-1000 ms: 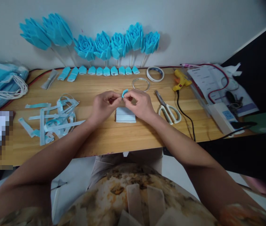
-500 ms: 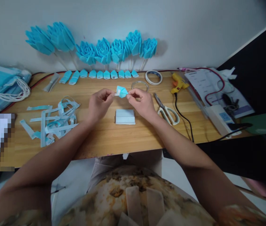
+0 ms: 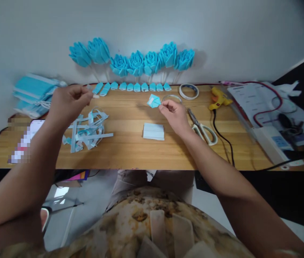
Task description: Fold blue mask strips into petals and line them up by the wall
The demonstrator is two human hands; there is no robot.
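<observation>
My right hand [image 3: 175, 114] pinches one corner of a small folded blue petal [image 3: 154, 101], which has a white strip on its face. Over the left part of the table is my left hand [image 3: 70, 102], its thumb and fingers closed on a small white strip [image 3: 96, 96] that looks like tape backing. Below the petal lies a folded pale-blue mask piece [image 3: 153, 131]. Behind my hands, several folded blue petals [image 3: 130, 87] form a row along the wall. White-handled scissors [image 3: 205, 132] rest just right of my right hand.
Blue flowers on sticks [image 3: 136, 62] lean at the wall. Cut strips [image 3: 87, 130] are heaped left of centre, near a stack of masks [image 3: 35, 89] and a phone [image 3: 24, 145]. To the right are a tape roll [image 3: 188, 92], yellow glue gun [image 3: 218, 98] and power strip [image 3: 271, 143].
My left hand has pulled away leftward from the petal with a small white strip. My right hand still holds the petal. The view has shifted left.
</observation>
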